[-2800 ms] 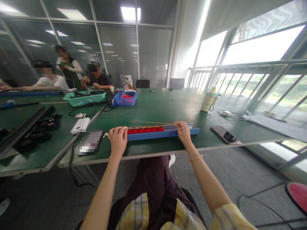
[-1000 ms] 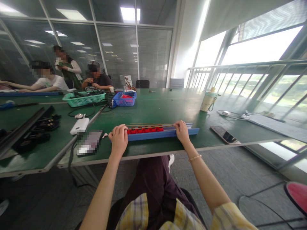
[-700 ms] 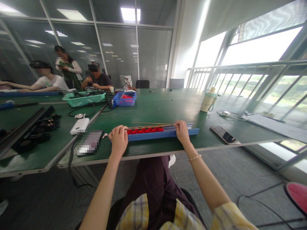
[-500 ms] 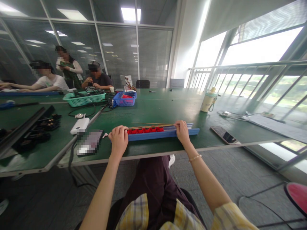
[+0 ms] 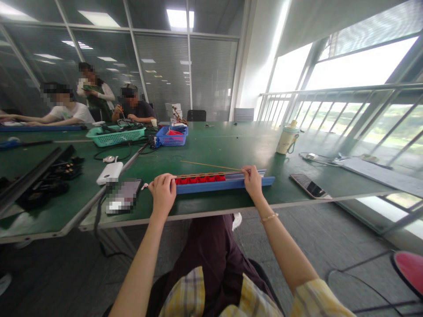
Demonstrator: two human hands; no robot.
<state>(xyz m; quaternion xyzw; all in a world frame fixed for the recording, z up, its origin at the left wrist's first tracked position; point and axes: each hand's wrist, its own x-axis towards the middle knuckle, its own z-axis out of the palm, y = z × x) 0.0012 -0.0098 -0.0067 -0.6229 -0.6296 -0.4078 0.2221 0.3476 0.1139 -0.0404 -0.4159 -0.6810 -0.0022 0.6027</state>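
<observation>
A long blue rail [image 5: 211,186] lies near the table's front edge, with a row of several red blocks [image 5: 202,179] in its left and middle part. My left hand [image 5: 163,190] is closed around the rail's left end, its fingertips at a thin strip [image 5: 205,174] running along the back of the blocks. Near the rail's right end, my right hand [image 5: 253,181] pinches thin yellowish strips. One loose strip [image 5: 208,164] slants from its fingertips up to the left, its far end free above the table.
A phone [image 5: 309,186] and a bottle [image 5: 287,141] are on the right. Another phone [image 5: 124,197] and a white device [image 5: 109,173] lie left of my left hand. Farther back are a green basket [image 5: 117,137] and a blue basket [image 5: 172,138]. Several people are at the far left.
The loose strip's free end has risen away from the rail, widening its angle to the other strip. My right hand has shifted slightly right; my left hand has barely moved.
</observation>
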